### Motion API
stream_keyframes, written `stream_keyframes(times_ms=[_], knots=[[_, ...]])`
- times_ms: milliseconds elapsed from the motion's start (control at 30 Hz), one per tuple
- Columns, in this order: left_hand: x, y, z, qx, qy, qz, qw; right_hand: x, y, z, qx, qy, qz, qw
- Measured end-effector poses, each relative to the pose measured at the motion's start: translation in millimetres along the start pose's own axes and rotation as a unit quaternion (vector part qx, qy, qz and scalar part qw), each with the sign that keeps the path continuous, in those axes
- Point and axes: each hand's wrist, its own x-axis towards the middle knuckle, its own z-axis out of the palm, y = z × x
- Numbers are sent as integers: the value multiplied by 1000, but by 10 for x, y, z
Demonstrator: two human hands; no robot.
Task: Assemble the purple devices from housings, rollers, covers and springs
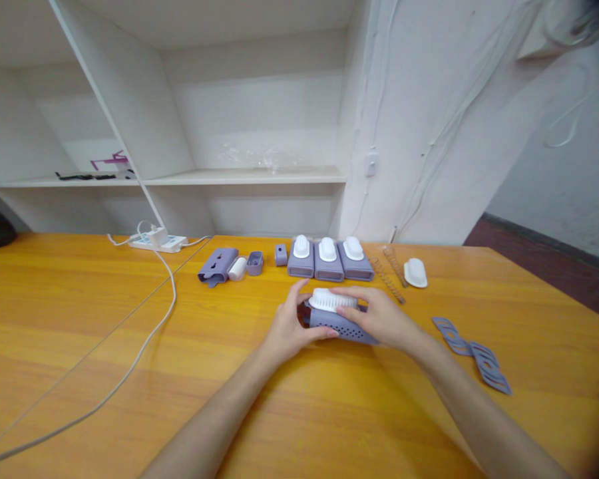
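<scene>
Both hands hold one purple perforated casing [335, 326] with a white ridged cap [329, 299] on top, just above the orange table [80, 313]. My left hand [292, 327] wraps its left end, fingers curled around it. My right hand [379, 317] covers its right side, with the fingers reaching over the white cap. Behind them three finished purple units with white caps [328, 258] stand in a row.
Loose purple parts [218, 265] and a white cylinder [237, 268] lie at the back left. Two springs [388, 278] and a white cap [416, 273] lie at the back right, purple slotted strips [475, 354] to the right. A power strip [158, 241] and white cable [144, 342] cross the left.
</scene>
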Motion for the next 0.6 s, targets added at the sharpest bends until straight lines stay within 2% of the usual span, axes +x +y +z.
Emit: stream_keyframes(times_ms=[200, 300, 433, 600], knots=[[-10, -50, 7, 105, 14, 58, 993, -8, 79, 151, -48, 30, -73, 996], [6, -97, 8, 130, 27, 63, 989, -11, 148, 238, -72, 57, -87, 992], [21, -145, 8, 144, 39, 60, 987, -26, 235, 290, -99, 90, -73, 988], [16, -198, 15, 158, 48, 46, 985, -34, 307, 276, -83, 103, -17, 991]])
